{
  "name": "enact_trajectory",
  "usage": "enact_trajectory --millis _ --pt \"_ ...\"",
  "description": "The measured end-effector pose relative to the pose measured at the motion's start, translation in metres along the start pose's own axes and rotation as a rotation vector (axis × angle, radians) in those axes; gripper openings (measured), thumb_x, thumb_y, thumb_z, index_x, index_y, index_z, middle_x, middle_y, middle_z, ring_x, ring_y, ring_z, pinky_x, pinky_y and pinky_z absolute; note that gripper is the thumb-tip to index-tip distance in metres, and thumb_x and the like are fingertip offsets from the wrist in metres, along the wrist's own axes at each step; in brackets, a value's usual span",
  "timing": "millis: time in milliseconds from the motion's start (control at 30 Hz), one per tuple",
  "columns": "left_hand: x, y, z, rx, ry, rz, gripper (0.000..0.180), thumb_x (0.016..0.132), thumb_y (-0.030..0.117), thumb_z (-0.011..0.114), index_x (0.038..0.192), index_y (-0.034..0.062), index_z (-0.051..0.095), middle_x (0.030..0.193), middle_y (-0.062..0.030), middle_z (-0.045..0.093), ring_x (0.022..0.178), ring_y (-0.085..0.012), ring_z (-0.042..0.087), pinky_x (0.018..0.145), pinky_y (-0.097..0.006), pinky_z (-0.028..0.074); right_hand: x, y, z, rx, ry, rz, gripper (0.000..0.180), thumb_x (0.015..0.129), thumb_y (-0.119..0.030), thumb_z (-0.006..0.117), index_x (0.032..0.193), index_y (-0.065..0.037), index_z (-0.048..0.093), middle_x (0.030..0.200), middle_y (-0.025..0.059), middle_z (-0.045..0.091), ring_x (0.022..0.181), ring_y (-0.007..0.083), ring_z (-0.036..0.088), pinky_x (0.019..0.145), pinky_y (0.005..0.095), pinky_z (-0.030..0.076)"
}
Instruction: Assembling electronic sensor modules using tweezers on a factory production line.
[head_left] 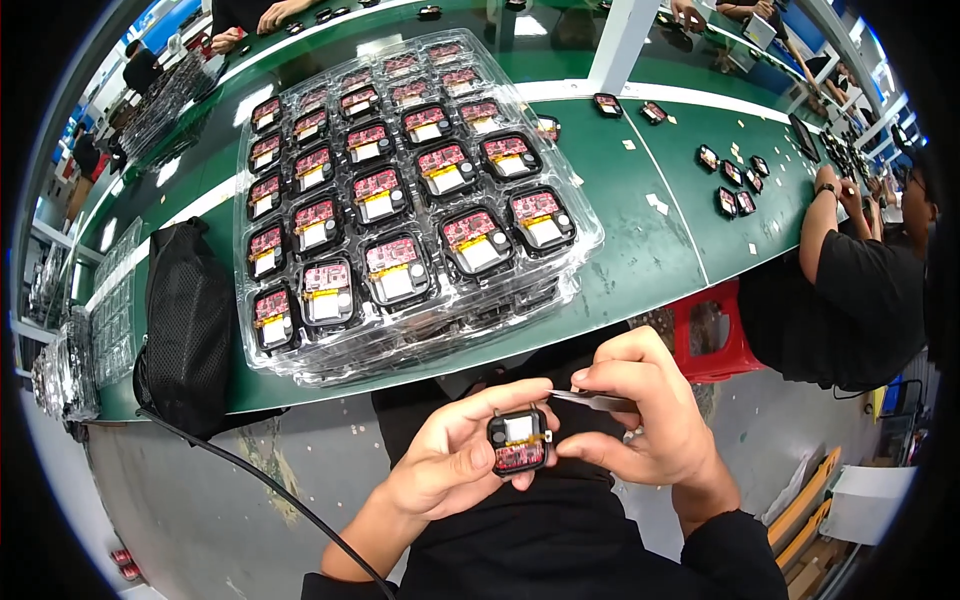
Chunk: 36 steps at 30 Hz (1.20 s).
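Observation:
Below the table's front edge, my left hand (445, 462) is closed around a small black device housing (519, 441). Inside the housing are a red circuit board, a silvery white rectangle and a yellow strip. My right hand (645, 415) is just right of it, thumb and fingers bent around a thin, pale, flat piece (597, 401). One end of that piece points toward my left fingertips; its exact kind is too small to tell. The right thumb tip is close to the housing's right edge.
Stacked clear plastic trays (420, 325) on the green table (640, 260) hold rows of similar housings. A black mesh bag (187, 325) stands left of them, a black cable (270, 487) hanging down. Several loose housings (733, 174) lie at right near a seated co-worker (830, 290) and a red stool (715, 335).

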<state>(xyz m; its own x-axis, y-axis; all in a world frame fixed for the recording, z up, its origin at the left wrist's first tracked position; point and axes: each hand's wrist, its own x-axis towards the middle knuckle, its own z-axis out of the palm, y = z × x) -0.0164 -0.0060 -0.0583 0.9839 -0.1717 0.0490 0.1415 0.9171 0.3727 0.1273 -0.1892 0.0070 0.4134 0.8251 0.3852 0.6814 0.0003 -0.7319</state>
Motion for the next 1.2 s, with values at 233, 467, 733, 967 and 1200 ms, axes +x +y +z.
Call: enact_trajectory --millis 233,467,733,967,1200 --pt "0.001 -0.013 0.010 0.021 0.225 0.280 0.064 0.088 0.009 0.081 0.143 -0.0018 0.048 0.141 -0.0188 0.051 0.124 -0.0276 0.059 0.101 -0.038 0.054 -0.009 0.005 0.020 -0.189 0.117 -0.042 0.035 0.075 -0.002 0.085 0.107 -0.002 0.069 0.089 0.0091 0.067 0.064 0.0211 0.065 0.053 0.0302 0.054" --pt "0.002 -0.019 0.006 0.162 0.318 0.317 0.063 0.082 0.000 0.084 0.137 0.0011 0.054 0.141 -0.0156 0.053 0.125 -0.0201 0.056 0.105 -0.034 0.049 -0.011 0.011 0.026 -0.496 0.119 -0.190 0.032 0.073 -0.006 0.085 0.103 -0.001 0.074 0.087 0.0065 0.067 0.062 0.0170 0.064 0.052 0.0288 0.051" --pt "0.002 -0.022 0.003 0.223 0.325 0.354 0.062 0.080 -0.006 0.084 0.135 0.0016 0.056 0.142 -0.0152 0.052 0.127 -0.0216 0.055 0.106 -0.035 0.049 -0.011 0.014 0.031 -0.325 0.174 -0.111 0.028 0.075 -0.004 0.083 0.101 0.000 0.074 0.082 0.0078 0.068 0.061 0.0186 0.066 0.051 0.0293 0.051" --pt "0.002 -0.021 0.004 0.351 0.303 0.376 0.062 0.079 -0.009 0.083 0.134 0.0007 0.057 0.144 -0.0153 0.049 0.129 -0.0220 0.054 0.102 -0.035 0.052 -0.009 0.013 0.030 -0.285 0.123 -0.026 0.025 0.075 -0.004 0.083 0.098 -0.001 0.073 0.084 0.0071 0.069 0.062 0.0192 0.067 0.051 0.0301 0.052" --pt "-0.001 -0.021 0.002 0.399 0.344 0.387 0.060 0.080 -0.010 0.081 0.135 -0.0004 0.057 0.146 -0.0148 0.047 0.125 -0.0212 0.058 0.100 -0.034 0.053 -0.009 0.014 0.032 -0.360 0.117 -0.077 0.026 0.075 -0.004 0.082 0.099 -0.002 0.072 0.082 0.0065 0.068 0.061 0.0193 0.066 0.050 0.0304 0.051"
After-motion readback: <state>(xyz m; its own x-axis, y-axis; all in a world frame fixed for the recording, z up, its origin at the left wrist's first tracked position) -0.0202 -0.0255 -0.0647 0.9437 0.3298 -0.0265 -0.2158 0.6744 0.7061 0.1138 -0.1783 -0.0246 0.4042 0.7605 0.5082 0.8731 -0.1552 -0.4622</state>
